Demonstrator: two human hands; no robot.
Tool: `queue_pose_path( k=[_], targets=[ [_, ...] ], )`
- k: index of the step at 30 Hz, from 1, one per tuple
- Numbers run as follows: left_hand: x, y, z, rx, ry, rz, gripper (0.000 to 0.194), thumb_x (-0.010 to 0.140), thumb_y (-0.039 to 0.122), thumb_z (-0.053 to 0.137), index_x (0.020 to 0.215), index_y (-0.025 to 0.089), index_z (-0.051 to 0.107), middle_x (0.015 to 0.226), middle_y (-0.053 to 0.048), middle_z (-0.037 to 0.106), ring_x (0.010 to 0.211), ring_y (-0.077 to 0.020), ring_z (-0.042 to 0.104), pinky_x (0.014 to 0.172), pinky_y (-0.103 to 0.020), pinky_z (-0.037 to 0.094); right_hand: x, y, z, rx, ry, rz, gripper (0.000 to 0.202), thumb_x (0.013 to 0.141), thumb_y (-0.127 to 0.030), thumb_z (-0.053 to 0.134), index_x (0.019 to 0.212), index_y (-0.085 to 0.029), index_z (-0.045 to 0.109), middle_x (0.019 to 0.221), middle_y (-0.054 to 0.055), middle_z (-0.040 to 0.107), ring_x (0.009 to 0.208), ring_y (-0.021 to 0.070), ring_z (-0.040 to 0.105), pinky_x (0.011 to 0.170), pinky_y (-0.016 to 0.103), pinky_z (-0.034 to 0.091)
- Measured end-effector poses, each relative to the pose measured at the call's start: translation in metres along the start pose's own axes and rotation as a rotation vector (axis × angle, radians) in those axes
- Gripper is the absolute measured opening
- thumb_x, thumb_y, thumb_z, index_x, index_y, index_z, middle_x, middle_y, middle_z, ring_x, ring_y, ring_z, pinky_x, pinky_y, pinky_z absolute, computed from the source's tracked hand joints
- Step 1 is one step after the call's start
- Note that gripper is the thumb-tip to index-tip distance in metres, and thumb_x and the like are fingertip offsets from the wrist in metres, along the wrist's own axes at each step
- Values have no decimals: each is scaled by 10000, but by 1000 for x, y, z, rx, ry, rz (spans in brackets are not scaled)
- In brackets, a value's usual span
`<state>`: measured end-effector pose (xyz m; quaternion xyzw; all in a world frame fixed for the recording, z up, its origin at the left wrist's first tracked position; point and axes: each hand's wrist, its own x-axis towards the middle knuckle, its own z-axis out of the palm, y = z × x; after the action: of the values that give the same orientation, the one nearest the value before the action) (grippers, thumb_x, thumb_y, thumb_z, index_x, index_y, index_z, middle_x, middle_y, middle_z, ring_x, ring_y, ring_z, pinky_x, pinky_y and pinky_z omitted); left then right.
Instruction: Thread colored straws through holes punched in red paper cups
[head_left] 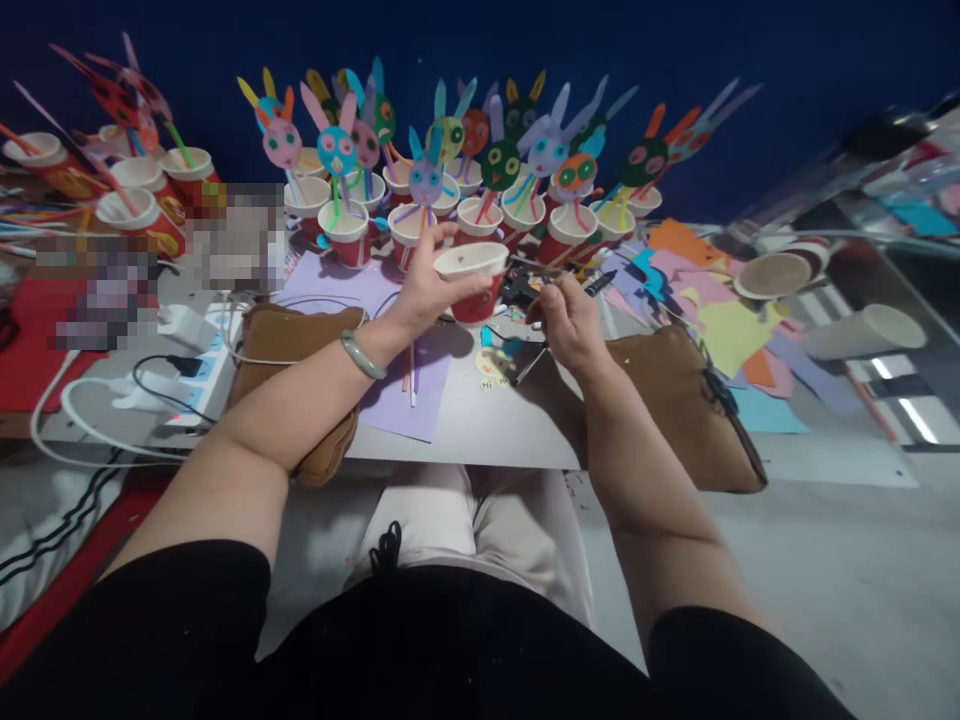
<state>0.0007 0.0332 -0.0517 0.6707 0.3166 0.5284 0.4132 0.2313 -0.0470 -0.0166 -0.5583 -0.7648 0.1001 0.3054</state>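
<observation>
My left hand (439,285) is wrapped round the side of a red paper cup (474,300) with a white rim, held tilted above the table. Just right of the cup, my right hand (566,315) is closed, its thumb and index finger pressed together beside a dark, pen-like tool (602,283); whether the fingers hold it is unclear. Below the cup lies a small pale yellow round piece (491,362) near little "Hi" labels (487,385). Behind the hands stand several red cups (343,245) bearing colourful paper rabbit heads (337,150) on coloured stems.
A purple sheet (401,410) lies left of centre. Brown padded pouches (296,340) (675,400) rest beside both forearms. White power strips (206,375) with cables are at left. Coloured paper scraps (724,320) and a white cup (874,335) are at right.
</observation>
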Motion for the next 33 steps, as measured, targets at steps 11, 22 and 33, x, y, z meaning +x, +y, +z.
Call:
queue_pose_path(
  k=[11, 22, 33],
  targets=[
    [28, -6, -19, 108, 258, 159, 803, 672, 552, 937, 1252, 254, 468, 1277, -93, 564, 1256, -278, 627, 1142, -475, 524, -16, -20, -31, -684, -418, 317, 430, 1038, -445, 475, 1171, -132, 738, 1131, 221, 777, 982, 350, 699, 716, 384, 402],
    [28, -17, -15, 67, 214, 235, 908, 653, 566, 936, 1335, 250, 427, 1368, -130, 535, 1331, -302, 599, 1177, -471, 487, -66, 17, -52, -661, -306, 337, 426, 1054, -455, 432, 1221, -167, 696, 1224, 177, 754, 1085, 309, 667, 804, 369, 433],
    [23, 9, -16, 111, 225, 209, 848, 751, 653, 845, 1384, 253, 445, 1411, -129, 546, 1434, -321, 533, 1234, -486, 445, -50, -75, 3, -377, -369, 71, 336, 1018, -419, 541, 1139, -168, 729, 1124, 153, 767, 1074, 300, 676, 1009, 430, 420]
  ],
)
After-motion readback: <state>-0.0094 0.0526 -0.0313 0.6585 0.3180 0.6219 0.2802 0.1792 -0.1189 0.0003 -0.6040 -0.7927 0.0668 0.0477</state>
